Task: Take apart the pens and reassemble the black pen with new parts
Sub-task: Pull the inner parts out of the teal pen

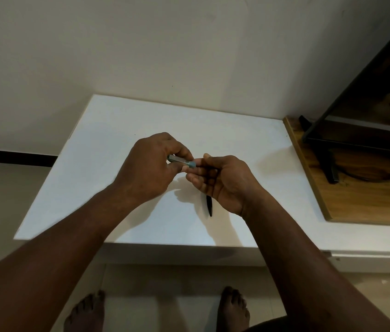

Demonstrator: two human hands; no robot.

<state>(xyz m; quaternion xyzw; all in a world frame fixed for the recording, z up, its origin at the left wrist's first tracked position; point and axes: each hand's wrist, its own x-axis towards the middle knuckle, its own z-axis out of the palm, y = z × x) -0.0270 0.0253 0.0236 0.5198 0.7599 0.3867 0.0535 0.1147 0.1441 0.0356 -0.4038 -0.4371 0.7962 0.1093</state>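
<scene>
My left hand [151, 168] pinches the green pen [181, 161], and my right hand [225, 180] curls round the black pen [209, 204].

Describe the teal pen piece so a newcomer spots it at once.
Above the white table, two hands meet near its middle. The left hand pinches the teal piece at its fingertips, roughly level, one end toward the right hand. It is the only pale part; the black pen in the right hand is dark.
</scene>
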